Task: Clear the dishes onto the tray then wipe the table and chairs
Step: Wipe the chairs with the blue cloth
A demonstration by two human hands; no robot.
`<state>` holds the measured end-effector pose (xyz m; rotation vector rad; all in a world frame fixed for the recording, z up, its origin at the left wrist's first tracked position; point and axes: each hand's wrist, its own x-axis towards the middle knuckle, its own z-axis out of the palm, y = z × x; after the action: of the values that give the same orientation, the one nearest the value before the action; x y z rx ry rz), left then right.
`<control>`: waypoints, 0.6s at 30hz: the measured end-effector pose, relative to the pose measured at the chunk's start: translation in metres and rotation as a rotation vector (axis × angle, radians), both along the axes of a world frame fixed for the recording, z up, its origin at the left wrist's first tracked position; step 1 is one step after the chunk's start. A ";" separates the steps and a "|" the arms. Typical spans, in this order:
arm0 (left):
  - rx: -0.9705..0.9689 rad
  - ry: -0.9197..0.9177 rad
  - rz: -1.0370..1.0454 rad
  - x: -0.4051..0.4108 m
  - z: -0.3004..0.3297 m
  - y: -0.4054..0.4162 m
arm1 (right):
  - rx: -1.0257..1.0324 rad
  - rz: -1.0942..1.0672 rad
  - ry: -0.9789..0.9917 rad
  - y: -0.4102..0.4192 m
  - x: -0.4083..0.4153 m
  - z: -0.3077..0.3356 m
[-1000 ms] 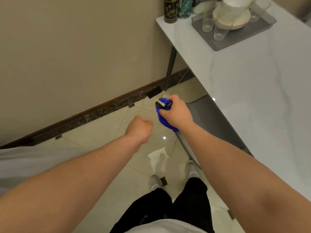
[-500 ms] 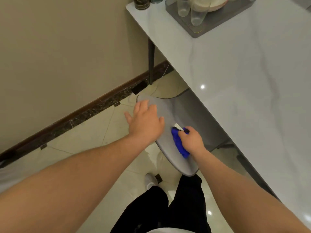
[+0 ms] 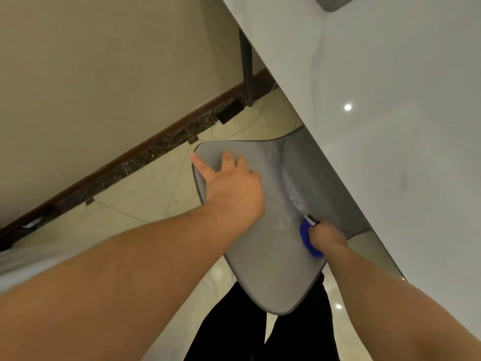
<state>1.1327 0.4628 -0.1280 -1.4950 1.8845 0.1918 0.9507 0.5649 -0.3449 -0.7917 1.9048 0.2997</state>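
A grey chair [image 3: 263,269] stands pulled partly out from under a pale, glossy marble-look table [image 3: 390,126], whose edge runs diagonally from the far centre to the near right and carries two small light reflections. The far right part of the chair's padded surface is tucked beneath that edge. The left hand [image 3: 231,186] rests on the far left corner of the padded surface, its thumb stretched out along the rim and its fingers lying over the fabric, loosely bent; it grasps nothing loose. The right hand [image 3: 325,237] is closed round a bright blue cloth [image 3: 308,239], which bulges out at the left of the fist and is pressed against the chair close to the table edge; a small white and dark tag pokes out at the cloth's far end. At the top right, a corner of the grey tray [image 3: 335,2] sits on the table, its contents out of view. A dark table leg [image 3: 246,69] drops to a floor of shiny cream tiles [image 3: 145,201]. A beige wall [image 3: 104,74] fills the far left, ending in a dark speckled skirting board [image 3: 145,155], with a small black box [image 3: 230,114] and a thin white cable beside it. The person's dark trousers [image 3: 260,332] show below the chair.
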 end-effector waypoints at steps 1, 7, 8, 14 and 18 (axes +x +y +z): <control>0.013 -0.029 0.033 -0.001 -0.002 -0.006 | -0.029 -0.013 -0.008 -0.012 0.004 -0.002; 0.054 -0.206 0.080 0.000 -0.016 -0.050 | -0.529 -0.093 -0.290 -0.096 0.078 0.033; 0.066 -0.233 0.046 -0.004 -0.023 -0.057 | -0.590 -0.147 -0.371 -0.098 0.081 0.033; 0.209 -0.371 -0.057 -0.025 -0.060 -0.077 | -0.289 -0.102 -0.254 -0.038 0.031 -0.018; 0.234 -0.412 -0.001 -0.025 -0.076 -0.090 | 0.035 -0.038 -0.044 -0.033 0.000 -0.036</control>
<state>1.1075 0.3729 -0.2040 -1.2623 1.4800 0.0907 0.9508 0.5317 -0.3807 -0.7317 1.8668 0.2894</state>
